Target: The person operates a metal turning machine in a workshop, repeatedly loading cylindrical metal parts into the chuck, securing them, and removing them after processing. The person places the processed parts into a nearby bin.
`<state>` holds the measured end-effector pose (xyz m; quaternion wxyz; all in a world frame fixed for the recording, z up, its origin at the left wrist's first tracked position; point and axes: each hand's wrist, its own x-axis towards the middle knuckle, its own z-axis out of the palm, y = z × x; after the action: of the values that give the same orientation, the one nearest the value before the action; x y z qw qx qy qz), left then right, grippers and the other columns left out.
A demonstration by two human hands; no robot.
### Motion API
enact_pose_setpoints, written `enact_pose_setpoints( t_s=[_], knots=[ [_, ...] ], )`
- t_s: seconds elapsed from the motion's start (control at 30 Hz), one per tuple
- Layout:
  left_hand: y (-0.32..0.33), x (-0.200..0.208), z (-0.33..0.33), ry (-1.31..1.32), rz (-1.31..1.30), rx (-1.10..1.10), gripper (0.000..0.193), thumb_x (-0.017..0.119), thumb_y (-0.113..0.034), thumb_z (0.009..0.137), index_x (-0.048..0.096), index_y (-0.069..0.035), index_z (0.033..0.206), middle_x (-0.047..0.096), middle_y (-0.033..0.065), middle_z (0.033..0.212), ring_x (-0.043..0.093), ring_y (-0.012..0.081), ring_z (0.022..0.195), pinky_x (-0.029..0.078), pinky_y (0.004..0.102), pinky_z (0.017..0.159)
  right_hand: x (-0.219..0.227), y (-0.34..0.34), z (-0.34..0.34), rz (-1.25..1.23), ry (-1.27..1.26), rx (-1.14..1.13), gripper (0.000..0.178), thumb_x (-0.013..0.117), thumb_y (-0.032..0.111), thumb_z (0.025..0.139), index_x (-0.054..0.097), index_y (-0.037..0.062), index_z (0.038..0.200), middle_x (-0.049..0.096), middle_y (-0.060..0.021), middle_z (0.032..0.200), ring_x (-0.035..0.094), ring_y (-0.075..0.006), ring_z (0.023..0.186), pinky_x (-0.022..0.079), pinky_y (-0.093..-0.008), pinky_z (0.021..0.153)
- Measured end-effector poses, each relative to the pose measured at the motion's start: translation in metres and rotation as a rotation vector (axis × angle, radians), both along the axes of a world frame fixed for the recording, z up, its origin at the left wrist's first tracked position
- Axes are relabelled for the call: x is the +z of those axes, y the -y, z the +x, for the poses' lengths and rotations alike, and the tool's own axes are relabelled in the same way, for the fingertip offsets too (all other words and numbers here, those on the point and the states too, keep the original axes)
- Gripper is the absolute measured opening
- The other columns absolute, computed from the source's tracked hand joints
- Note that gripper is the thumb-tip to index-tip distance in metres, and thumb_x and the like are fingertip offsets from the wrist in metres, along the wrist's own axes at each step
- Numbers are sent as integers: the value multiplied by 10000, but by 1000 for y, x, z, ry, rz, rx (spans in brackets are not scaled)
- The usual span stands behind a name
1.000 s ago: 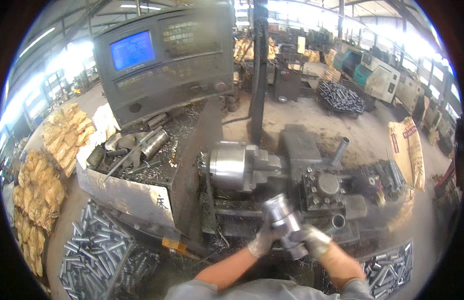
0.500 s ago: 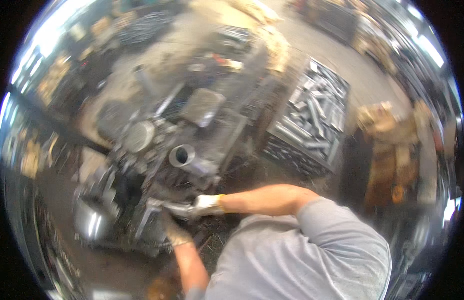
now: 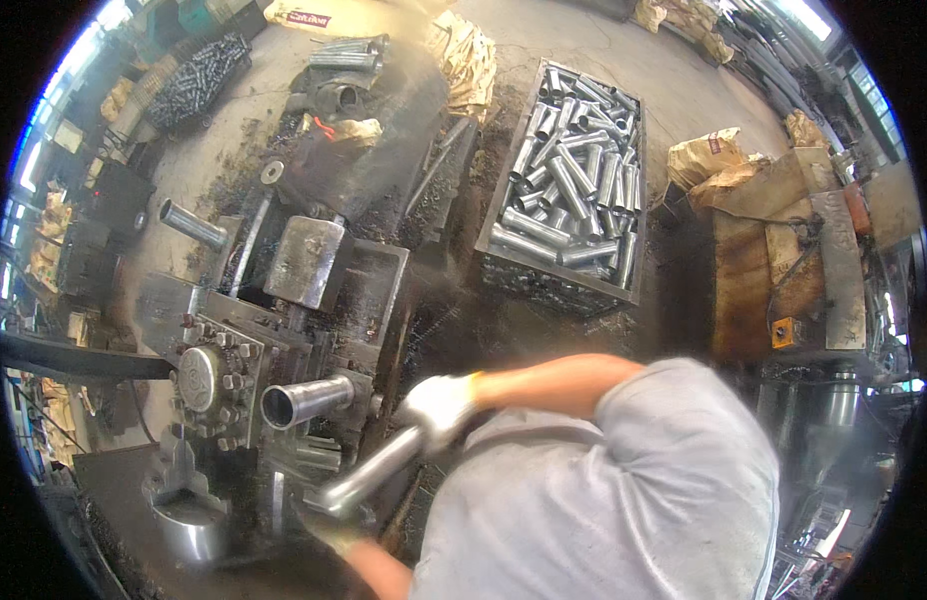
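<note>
1. Steel tube [image 3: 369, 472]: long axis slants from the right hand [image 3: 439, 405] down-left to the left hand [image 3: 334, 528];
2. Right fingers closed round its upper end; left fingers' closure indiscernible;
3. Lathe [image 3: 224, 375] beyond.

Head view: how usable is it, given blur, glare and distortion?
Head view: heavy fisheye bending and dark corners; motion smear blurs the gloved right hand and the steel tube it holds; daylight glares on the crate of tubes; the left hand sits in shadow, soft.
</note>
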<state>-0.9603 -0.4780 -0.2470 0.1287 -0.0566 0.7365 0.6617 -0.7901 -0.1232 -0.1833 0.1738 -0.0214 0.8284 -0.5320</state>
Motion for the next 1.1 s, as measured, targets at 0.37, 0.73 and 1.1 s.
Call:
enact_pose_setpoints(
  t_s=[0.37,0.73,1.1],
  knots=[
    [24,16,-8,-566,-470,-192,665,495,-618,1080,606,-97,1478,688,132,1398,669,307,1177,568,469,946,-155,-162,274,-656,335,-2247,310,786,412,913,721,110,930,620,-19,700,581,-210,557,523,-407,570],
    [-8,52,-9,164,547,23,673,463,-633,1086,606,-120,1498,719,137,1347,686,310,1072,594,479,915,-192,-246,244,-455,592,-1893,590,680,480,966,633,46,1364,739,-232,1195,755,-402,955,608,-569,804],
    [-76,113,69,518,927,-67,651,435,-591,1107,599,-31,1396,727,138,1123,728,319,944,611,549,803,64,-29,-52,258,-327,-432,945,878,450,781,467,105,1559,749,-212,1200,735,-384,1124,601,-455,945]
  ],
)
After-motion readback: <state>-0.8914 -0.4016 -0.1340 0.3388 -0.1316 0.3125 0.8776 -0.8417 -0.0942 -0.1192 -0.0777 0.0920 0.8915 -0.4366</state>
